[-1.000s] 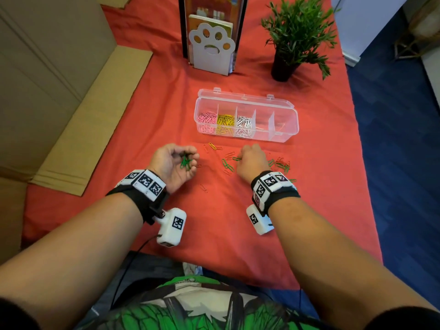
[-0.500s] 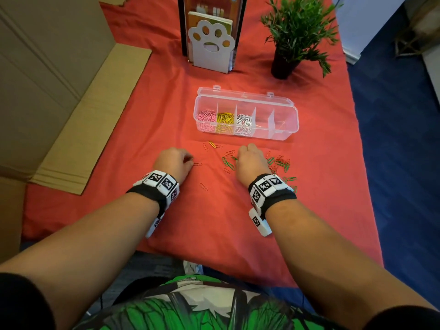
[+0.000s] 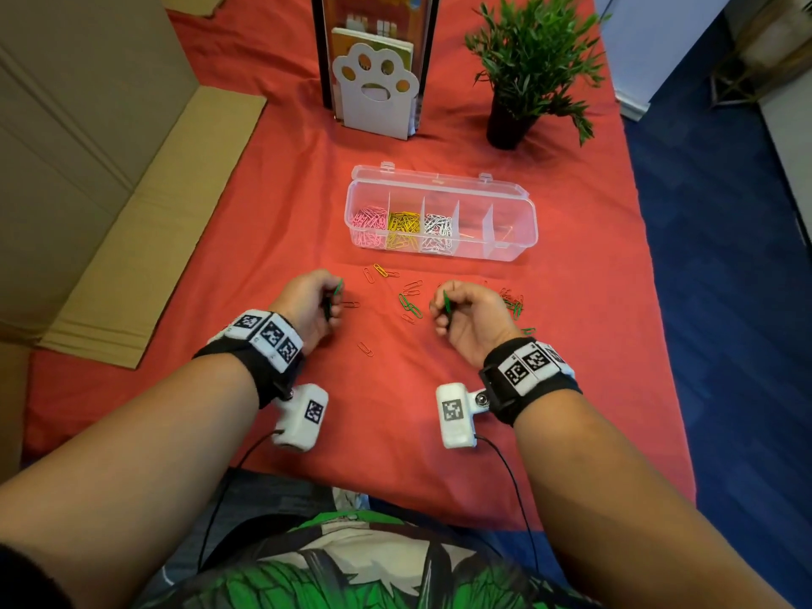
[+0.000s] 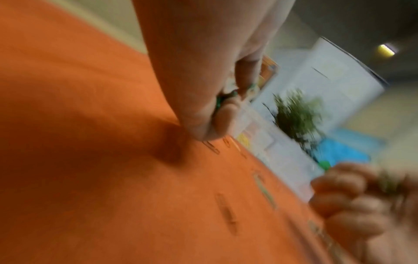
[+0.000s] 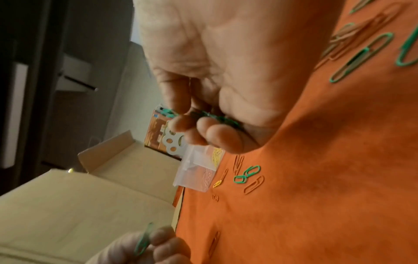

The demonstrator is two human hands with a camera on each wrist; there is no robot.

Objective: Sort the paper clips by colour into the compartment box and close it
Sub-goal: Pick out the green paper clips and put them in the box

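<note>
Paper clips, loose: thin coloured wire clips, green [image 3: 410, 306], orange and one yellow [image 3: 380, 270], scattered on the red cloth [image 3: 395, 432] between the two hands and the box, toward the near edge.
Left hand [image 3: 307, 307]: fingers curled, pinching a green wire clip [image 3: 337, 288] that sticks up from the fingertips; further green clips seemingly bunched in the palm, count not readable.
Loose green clips: just right of the left hand, just left of the right hand, long axes roughly pointing toward the box.
Right hand [image 3: 472, 320]: fingers curled round a bunch of green clips [image 5: 212, 116]; more green and orange clips [image 3: 514, 303] lying just right of it.
Clear plastic compartment box [image 3: 514, 252]: past both hands toward the far edge, lid open at the back; pink [image 3: 368, 226], yellow [image 3: 403, 228] and white [image 3: 437, 230] clips filling the three left compartments.
Relation for next move: the two right-end compartments lie beyond and slightly right of the right hand, so probably nearer to that hand.
Hard to make out: whether those two compartments hold a few orange clips or only reflections; left wrist view smeared by blur; orange clips nearly lost against the cloth.
</note>
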